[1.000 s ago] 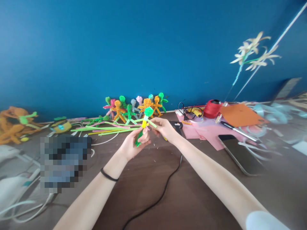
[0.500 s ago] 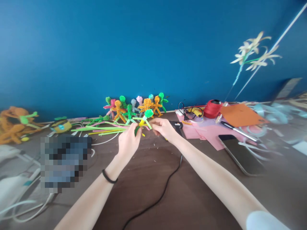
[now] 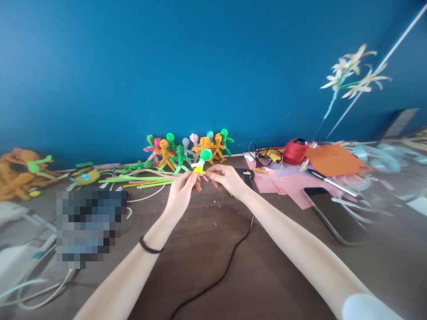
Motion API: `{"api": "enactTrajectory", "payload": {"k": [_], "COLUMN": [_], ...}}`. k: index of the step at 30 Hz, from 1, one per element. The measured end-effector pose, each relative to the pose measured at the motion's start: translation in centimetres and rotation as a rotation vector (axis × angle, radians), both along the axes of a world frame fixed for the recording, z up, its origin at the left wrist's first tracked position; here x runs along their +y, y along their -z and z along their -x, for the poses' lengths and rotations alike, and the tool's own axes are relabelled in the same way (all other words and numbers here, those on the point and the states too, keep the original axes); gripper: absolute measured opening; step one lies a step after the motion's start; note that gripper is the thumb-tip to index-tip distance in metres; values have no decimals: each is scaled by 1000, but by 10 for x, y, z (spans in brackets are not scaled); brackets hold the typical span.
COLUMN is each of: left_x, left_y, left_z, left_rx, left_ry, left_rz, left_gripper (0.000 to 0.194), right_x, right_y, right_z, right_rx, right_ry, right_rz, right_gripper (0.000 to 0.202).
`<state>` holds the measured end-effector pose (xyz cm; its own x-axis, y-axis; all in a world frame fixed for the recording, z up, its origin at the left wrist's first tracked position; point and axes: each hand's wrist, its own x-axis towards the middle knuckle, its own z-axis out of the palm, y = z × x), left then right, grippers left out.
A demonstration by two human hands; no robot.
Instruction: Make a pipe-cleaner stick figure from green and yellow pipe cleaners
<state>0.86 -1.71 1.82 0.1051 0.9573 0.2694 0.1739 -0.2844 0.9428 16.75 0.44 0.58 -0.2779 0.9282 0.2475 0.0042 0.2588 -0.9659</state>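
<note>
Above the brown table (image 3: 207,249), left hand (image 3: 182,191) and right hand (image 3: 225,177) both pinching green-headed pipe-cleaner figure (image 3: 202,161), finished figures (image 3: 190,149) behind

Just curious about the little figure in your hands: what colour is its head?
Bright green, on the small pipe-cleaner figure, seen in the head view.

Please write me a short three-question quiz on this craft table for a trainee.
1. True or false: both hands hold the small pipe-cleaner figure above the table.
2. What lies right of the right hand: A) phone, B) laptop, C) mug?
3. What colour is the spool beside the orange paper?

Key: 1 true, left hand included; 2 A; 3 red.
</note>
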Motion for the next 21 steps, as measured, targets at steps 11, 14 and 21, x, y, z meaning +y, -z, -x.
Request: {"api": "enactTrajectory", "payload": {"k": [11, 14, 21], "left_x": [0, -2, -2], "left_y": [3, 4, 9], "left_z": [0, 0, 4], "left_rx": [-675, -803, -876], "left_ry": [448, 526, 659], "left_rz": [443, 544, 700], "left_gripper": [18, 18, 22], "right_x": [0, -1, 0], "right_y": [1, 0, 2], "right_z": [1, 0, 0], "right_rx": [33, 38, 83], "right_ry": [-42, -53, -78], "right_rz": [36, 22, 11], "right_gripper": [39, 37, 31]}}
